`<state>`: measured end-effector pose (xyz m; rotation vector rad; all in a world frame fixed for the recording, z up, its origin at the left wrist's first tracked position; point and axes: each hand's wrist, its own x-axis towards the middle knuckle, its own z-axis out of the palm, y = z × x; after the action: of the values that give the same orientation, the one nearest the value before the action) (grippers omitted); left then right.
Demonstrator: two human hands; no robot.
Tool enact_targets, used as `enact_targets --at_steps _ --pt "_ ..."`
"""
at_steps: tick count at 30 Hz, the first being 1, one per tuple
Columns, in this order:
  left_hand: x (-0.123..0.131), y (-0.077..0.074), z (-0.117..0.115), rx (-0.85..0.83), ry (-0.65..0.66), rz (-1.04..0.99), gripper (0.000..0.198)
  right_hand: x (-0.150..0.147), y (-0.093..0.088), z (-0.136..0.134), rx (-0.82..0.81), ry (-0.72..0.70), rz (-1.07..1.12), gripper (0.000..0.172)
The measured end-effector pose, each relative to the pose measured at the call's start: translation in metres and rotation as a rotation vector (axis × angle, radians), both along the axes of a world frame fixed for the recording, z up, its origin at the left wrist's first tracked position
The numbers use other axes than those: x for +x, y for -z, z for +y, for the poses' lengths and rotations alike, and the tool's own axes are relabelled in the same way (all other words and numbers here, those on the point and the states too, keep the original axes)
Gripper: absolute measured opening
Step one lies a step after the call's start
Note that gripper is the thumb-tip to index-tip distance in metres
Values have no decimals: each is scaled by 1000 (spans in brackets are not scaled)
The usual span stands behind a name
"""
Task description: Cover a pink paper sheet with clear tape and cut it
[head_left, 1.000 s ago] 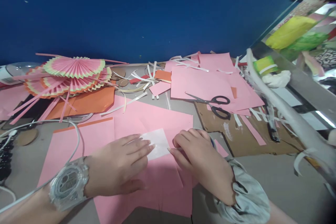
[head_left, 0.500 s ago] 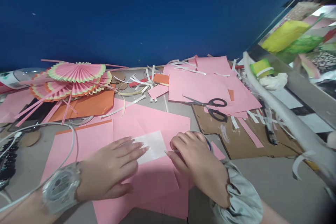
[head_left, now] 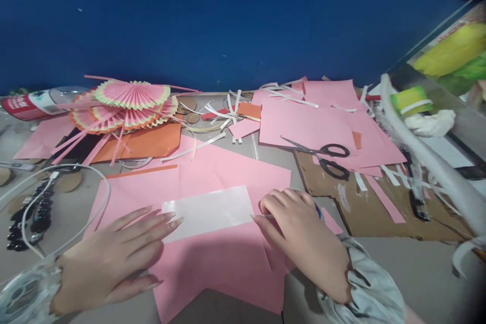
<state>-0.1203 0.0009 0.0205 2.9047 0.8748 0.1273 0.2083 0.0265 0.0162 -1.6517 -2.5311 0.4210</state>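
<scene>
A shiny white rectangular strip (head_left: pixel 210 212) lies on overlapping pink paper sheets (head_left: pixel 228 258). At its left end, my left hand (head_left: pixel 117 258) rests palm down with the fingers stretched out, the fingertips touching the strip's edge. My right hand (head_left: pixel 296 230) is at the right end, fingers curled and thumb pointing at the strip's corner. Behind its fingers a bit of a round blue-rimmed object (head_left: pixel 318 211) shows; most of it is hidden, and what the curled fingers grip cannot be made out.
Black scissors (head_left: pixel 322 154) lie on pink sheets at the back right, near brown cardboard (head_left: pixel 368 212) and a cutter (head_left: pixel 417 202). Pleated paper fans (head_left: pixel 132 96) and a bottle (head_left: pixel 34 104) stand back left. A white cable (head_left: pixel 108 197) loops beside my left hand.
My left hand has slid left along the strip, uncovering more of it. My right hand keeps its curled shape at the right end. The whole view has shifted slightly.
</scene>
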Motion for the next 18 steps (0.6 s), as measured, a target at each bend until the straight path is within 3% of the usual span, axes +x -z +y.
enact_targets --at_steps 5,13,18 --pt "25 3 11 -2 -18 -1 31 -1 0 0 4 15 8 16" --pt "-5 2 5 -11 -32 -79 27 0 -2 -1 -32 15 7 14" --pt "6 6 8 -40 -44 -61 28 -2 -1 0 -26 20 -6 16"
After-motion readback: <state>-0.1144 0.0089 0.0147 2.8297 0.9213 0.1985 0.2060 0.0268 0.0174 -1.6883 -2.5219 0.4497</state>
